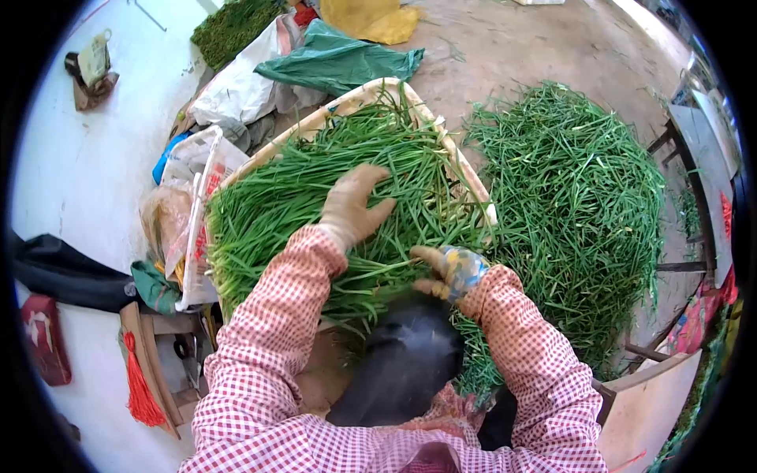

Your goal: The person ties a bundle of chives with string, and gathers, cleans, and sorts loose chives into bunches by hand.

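Long green chives [292, 189] fill a pale, worn crate [465, 169], most of them lying lengthwise with paler ends toward the left. My left hand [355, 206], in a tan glove, rests on top of the chives with its thumb and fingers apart. Near the crate's closest corner is my right hand [451, 272], gloved and with a patterned patch on its back. Its thumb and fingers are spread beside the chives, and I see nothing gripped between them. A black covering [406, 355] lies over my knee just below.
A big loose heap of green leaves [572, 213] lies on the floor at right. White plastic basket [201, 213] stands left of the crate. Sacks, including a green one [339, 63], lie behind. A wooden stool [158, 355] with red string [140, 386] is lower left.
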A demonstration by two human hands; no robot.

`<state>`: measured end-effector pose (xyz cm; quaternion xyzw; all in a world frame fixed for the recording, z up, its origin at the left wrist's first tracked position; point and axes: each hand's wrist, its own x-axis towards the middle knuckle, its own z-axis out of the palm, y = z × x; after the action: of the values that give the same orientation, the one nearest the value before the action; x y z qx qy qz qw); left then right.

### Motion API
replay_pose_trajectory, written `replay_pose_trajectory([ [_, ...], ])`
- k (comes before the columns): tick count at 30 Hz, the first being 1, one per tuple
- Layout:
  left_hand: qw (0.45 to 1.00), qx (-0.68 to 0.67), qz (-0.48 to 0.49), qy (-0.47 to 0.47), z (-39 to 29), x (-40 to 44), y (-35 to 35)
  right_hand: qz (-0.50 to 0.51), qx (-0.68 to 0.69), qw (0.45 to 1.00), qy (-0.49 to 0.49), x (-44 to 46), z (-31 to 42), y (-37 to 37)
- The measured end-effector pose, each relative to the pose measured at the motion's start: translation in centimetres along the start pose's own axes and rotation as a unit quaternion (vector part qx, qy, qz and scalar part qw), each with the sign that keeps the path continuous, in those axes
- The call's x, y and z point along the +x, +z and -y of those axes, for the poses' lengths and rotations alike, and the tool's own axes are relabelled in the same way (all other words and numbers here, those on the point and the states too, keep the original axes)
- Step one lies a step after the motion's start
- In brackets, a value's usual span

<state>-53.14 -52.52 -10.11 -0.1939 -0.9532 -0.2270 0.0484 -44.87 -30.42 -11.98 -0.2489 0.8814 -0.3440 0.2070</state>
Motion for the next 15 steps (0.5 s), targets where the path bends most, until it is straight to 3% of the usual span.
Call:
replay_pose_trajectory([
  [2,0.998,0.042,0.055,-0.004,0.7,3.2,1.5,0.002,-0.024,1.0,-0.018,0.7,-0.9,1.1],
  [3,0.988,0.12,0.088,-0.046,0.5,4.4,2.3,0.033,0.029,0.999,0.023,1.4,-1.1,1.6],
  [5,0.945,0.25,0.17,-0.121,0.3,6.6,2.7,0.013,0.031,0.999,-0.001,1.4,-1.8,2.2],
  [6,0.945,0.249,0.172,-0.122,0.4,7.4,2.4,0.004,0.032,0.999,-0.012,1.3,-1.7,2.0],
  [8,0.902,0.262,0.275,-0.202,0.7,8.6,1.5,-0.02,-0.014,0.999,-0.04,0.4,-1.1,0.9],
  [10,0.893,0.303,0.269,-0.194,1.1,8.9,1.5,-0.059,-0.004,0.998,-0.019,-0.6,-0.4,0.2],
  [12,0.89,0.308,0.294,-0.162,1.0,8.2,2.1,-0.17,0.206,0.963,0.017,-1.2,-1.2,1.3],
  [14,0.893,0.302,0.289,-0.167,0.1,7.7,3.1,-0.192,0.222,0.956,-0.002,-0.5,-2.7,2.7],
  [15,0.899,0.28,0.27,-0.202,-0.1,7.0,3.7,-0.188,0.351,0.917,0.028,0.0,-3.3,3.4],
])
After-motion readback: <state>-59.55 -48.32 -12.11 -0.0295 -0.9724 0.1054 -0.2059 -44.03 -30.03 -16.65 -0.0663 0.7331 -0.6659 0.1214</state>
